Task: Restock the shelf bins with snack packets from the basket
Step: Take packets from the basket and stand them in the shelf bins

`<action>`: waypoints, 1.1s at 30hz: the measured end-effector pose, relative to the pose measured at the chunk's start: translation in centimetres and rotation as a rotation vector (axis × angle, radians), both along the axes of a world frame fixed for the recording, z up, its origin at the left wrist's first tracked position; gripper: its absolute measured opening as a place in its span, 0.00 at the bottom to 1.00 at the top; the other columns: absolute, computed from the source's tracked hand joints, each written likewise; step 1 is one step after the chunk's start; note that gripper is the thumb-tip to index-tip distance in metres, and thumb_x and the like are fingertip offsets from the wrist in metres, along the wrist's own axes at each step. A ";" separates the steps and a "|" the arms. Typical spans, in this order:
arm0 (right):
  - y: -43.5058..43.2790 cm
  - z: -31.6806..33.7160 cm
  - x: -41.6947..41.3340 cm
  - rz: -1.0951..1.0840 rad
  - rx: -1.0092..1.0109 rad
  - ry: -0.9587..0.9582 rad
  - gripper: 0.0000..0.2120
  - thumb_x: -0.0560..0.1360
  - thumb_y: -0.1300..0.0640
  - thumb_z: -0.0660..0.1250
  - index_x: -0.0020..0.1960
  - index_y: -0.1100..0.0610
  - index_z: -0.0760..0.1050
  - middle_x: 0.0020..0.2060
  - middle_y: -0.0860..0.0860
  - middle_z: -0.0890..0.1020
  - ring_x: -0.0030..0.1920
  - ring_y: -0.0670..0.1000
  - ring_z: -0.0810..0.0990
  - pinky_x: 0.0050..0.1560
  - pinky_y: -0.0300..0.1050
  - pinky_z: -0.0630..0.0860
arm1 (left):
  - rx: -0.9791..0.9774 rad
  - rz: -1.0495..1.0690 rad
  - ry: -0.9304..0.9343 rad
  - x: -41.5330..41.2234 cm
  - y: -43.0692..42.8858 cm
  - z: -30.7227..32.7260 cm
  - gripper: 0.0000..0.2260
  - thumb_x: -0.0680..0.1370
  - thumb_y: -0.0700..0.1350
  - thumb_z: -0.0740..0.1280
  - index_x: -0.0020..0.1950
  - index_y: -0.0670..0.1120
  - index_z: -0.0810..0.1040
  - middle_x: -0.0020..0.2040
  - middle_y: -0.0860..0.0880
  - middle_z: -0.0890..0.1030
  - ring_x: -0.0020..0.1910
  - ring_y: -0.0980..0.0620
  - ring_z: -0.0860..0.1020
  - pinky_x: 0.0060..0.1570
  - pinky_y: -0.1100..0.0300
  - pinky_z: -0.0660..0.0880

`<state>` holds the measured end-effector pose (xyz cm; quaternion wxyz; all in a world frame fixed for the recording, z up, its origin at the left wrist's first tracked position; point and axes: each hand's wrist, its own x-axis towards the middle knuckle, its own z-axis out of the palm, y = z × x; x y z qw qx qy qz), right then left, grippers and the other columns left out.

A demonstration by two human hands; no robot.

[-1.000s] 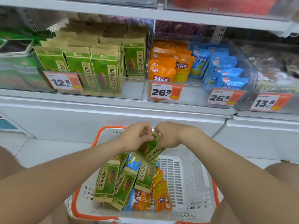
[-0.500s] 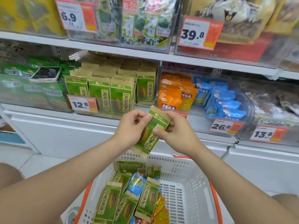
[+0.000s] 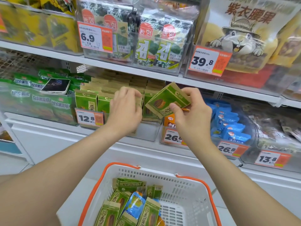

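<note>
My right hand (image 3: 191, 115) pinches a green sunflower-seed packet (image 3: 167, 99), tilted, in front of the clear shelf bin (image 3: 149, 133) tagged 12.8. That bin holds several upright packets of the same kind (image 3: 86, 101). My left hand (image 3: 125, 111) reaches into the bin, and its fingers curl over the tops of the front packets. Below stands the white basket (image 3: 187, 182) with orange handles. In it lie several green packets (image 3: 149, 212), a blue packet (image 3: 136, 204) and an orange one (image 3: 160, 222).
Right of the green bin are bins of orange packets (image 3: 170, 122) and blue packets (image 3: 228, 124). To the left lie green bags (image 3: 40, 101) with a phone (image 3: 56, 85) on top. Seaweed packs (image 3: 146, 46) and a large nut bag (image 3: 244, 38) fill the shelf above.
Both hands lifted one green packet out of the basket up to the shelf. My left hand let go of it and moved onto the packets in the bin; my right hand holds it alone.
</note>
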<state>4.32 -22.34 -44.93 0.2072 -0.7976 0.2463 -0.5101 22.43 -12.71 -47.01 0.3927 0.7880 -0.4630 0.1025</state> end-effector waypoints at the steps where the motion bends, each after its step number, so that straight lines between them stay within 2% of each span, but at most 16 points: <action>1: -0.3 0.1 0.7 0.000 -0.012 0.049 0.15 0.75 0.61 0.75 0.57 0.51 0.74 0.45 0.43 0.84 0.44 0.46 0.83 0.49 0.51 0.80 | 0.067 0.015 -0.030 0.4 -0.1 0.1 0.18 0.78 0.41 0.67 0.68 0.47 0.73 0.67 0.47 0.72 0.69 0.44 0.68 0.68 0.47 0.64; 5: -1.7 0.3 3.7 -0.029 -0.040 0.327 0.17 0.76 0.58 0.75 0.59 0.49 0.71 0.45 0.47 0.83 0.44 0.51 0.81 0.47 0.51 0.79 | 0.305 0.011 -0.138 2.0 -0.8 0.3 0.28 0.77 0.48 0.69 0.74 0.43 0.66 0.75 0.43 0.66 0.80 0.39 0.57 0.80 0.38 0.49; 8: -2.7 0.0 6.0 -0.085 -0.117 0.593 0.21 0.77 0.56 0.74 0.63 0.48 0.67 0.47 0.51 0.83 0.48 0.58 0.81 0.49 0.55 0.79 | 0.413 -0.039 -0.171 3.0 -1.4 0.5 0.30 0.78 0.52 0.69 0.76 0.42 0.64 0.80 0.42 0.62 0.83 0.41 0.51 0.80 0.34 0.42; 11: -3.4 -0.6 8.0 -0.198 -0.251 0.780 0.21 0.77 0.52 0.73 0.66 0.49 0.68 0.48 0.53 0.83 0.54 0.61 0.78 0.55 0.57 0.73 | 0.479 -0.070 -0.207 3.9 -1.9 0.6 0.30 0.78 0.55 0.68 0.75 0.43 0.65 0.79 0.43 0.64 0.82 0.42 0.55 0.79 0.30 0.42; 14: -4.3 -0.8 9.5 -0.287 -0.235 0.897 0.21 0.77 0.51 0.73 0.66 0.51 0.71 0.52 0.56 0.83 0.61 0.62 0.74 0.59 0.57 0.68 | 0.525 -0.097 -0.240 4.5 -2.5 1.0 0.33 0.76 0.58 0.67 0.76 0.44 0.65 0.76 0.44 0.67 0.80 0.42 0.60 0.78 0.27 0.43; 16: -4.7 -0.7 10.3 -0.336 -0.241 0.973 0.18 0.76 0.51 0.73 0.63 0.52 0.74 0.54 0.57 0.83 0.65 0.63 0.72 0.60 0.58 0.66 | 0.545 -0.110 -0.266 4.8 -2.9 1.3 0.35 0.75 0.60 0.67 0.77 0.44 0.65 0.76 0.44 0.68 0.79 0.42 0.62 0.77 0.27 0.44; 21: -6.2 -0.1 11.8 -0.382 -0.216 1.015 0.19 0.77 0.50 0.73 0.66 0.50 0.74 0.58 0.57 0.83 0.68 0.63 0.72 0.69 0.61 0.64 | 0.559 -0.105 -0.307 5.6 -3.3 1.4 0.35 0.74 0.65 0.65 0.75 0.46 0.69 0.72 0.46 0.74 0.73 0.43 0.70 0.76 0.27 0.53; 24: -6.8 -0.3 12.6 -0.410 -0.177 0.992 0.20 0.77 0.50 0.73 0.67 0.50 0.74 0.59 0.58 0.82 0.67 0.63 0.72 0.68 0.60 0.64 | 0.575 -0.105 -0.313 6.1 -3.6 1.4 0.34 0.74 0.66 0.65 0.74 0.47 0.70 0.69 0.47 0.76 0.71 0.43 0.72 0.75 0.28 0.56; 29: -6.6 -0.8 13.4 -0.424 -0.141 1.070 0.15 0.75 0.53 0.72 0.61 0.54 0.76 0.57 0.58 0.82 0.69 0.64 0.67 0.67 0.62 0.63 | 0.595 -0.092 -0.319 6.0 -3.8 1.3 0.35 0.73 0.67 0.65 0.74 0.47 0.69 0.69 0.46 0.76 0.71 0.42 0.72 0.74 0.29 0.58; 33: -6.4 -1.1 12.9 -0.439 -0.151 0.982 0.22 0.74 0.48 0.73 0.64 0.55 0.72 0.57 0.58 0.82 0.67 0.65 0.69 0.65 0.61 0.65 | 0.587 -0.056 -0.332 5.8 -3.8 1.2 0.37 0.74 0.67 0.65 0.75 0.46 0.68 0.71 0.45 0.74 0.73 0.41 0.70 0.75 0.28 0.56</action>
